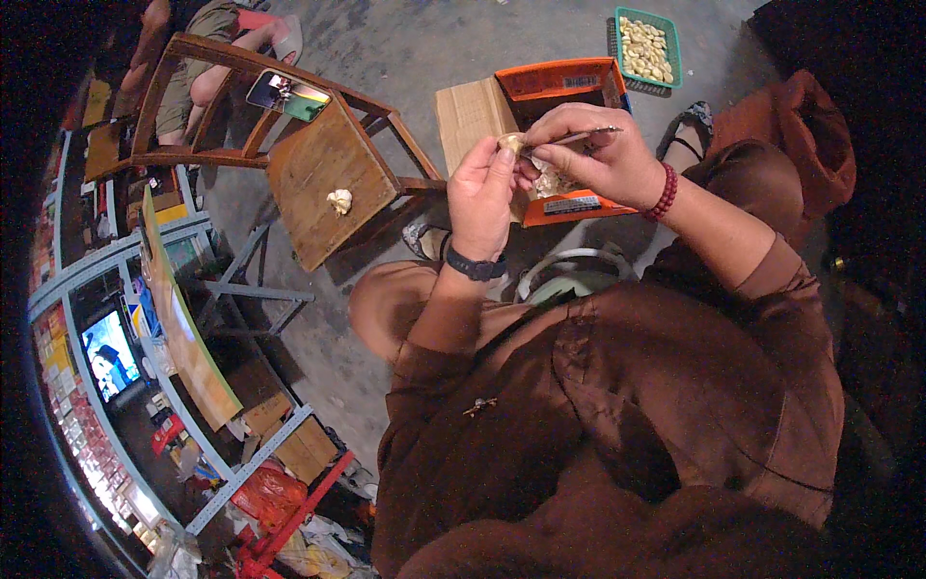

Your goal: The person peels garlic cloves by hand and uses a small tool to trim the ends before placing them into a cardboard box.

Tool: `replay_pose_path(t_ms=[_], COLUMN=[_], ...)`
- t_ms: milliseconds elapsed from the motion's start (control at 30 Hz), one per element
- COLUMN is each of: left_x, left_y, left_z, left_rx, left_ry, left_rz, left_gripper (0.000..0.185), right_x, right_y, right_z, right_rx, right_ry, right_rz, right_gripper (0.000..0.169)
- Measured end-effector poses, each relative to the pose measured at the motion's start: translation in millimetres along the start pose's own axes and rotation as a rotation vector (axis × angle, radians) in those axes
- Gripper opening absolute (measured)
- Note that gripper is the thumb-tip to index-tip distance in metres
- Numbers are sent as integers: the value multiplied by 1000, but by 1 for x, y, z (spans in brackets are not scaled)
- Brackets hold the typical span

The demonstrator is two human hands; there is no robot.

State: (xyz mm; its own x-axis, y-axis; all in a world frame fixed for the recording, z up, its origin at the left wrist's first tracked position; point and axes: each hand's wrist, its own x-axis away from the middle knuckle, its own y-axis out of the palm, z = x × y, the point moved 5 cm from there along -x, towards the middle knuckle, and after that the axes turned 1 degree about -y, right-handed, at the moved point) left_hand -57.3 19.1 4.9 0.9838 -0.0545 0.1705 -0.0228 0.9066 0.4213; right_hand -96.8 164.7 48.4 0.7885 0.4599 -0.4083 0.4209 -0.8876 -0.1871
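Note:
My left hand [483, 192] holds a garlic clove [511, 142] between thumb and fingers, above an open orange cardboard box [553, 78]. Against the clove are the fingertips of my right hand [589, 152], which also grips a thin pointed metal tool [597, 132]; its exact kind cannot be told. Papery garlic skins [551, 181] show in the box below my hands. A garlic bulb [340, 201] rests on the seat of a wooden chair [318, 163] to the left. Peeled cloves [645, 51] fill a green plastic basket [678, 58] on the floor beyond the box.
A smartphone [288, 95] lies across the chair's back slats. Another person's legs [206, 79] are behind that chair. Metal shelving [79, 271] with packets and a lit screen [111, 356] stands at the left. A pale green bucket or stool [575, 284] is between my knees.

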Motion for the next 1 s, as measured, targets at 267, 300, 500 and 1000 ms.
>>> replay_pose_path(t_ms=[267,300,500,1000], left_x=[3,3,7,10], left_y=[1,2,6,8], left_z=[3,2,-3,-8], left_rx=[-343,-375,-465,-722], left_ry=[75,88,86,69], left_rz=[-7,-23,-101,-255], left_gripper=[18,19,21,27], right_x=[-4,-4,-3,9], right_y=[-14,-15,-12,-9], right_z=[12,12,15,36], right_rx=[-82,-107,-188,-344], right_ry=[259,271,346,514], right_rz=[14,3,-78,-128], right_gripper=[17,17,18,19])
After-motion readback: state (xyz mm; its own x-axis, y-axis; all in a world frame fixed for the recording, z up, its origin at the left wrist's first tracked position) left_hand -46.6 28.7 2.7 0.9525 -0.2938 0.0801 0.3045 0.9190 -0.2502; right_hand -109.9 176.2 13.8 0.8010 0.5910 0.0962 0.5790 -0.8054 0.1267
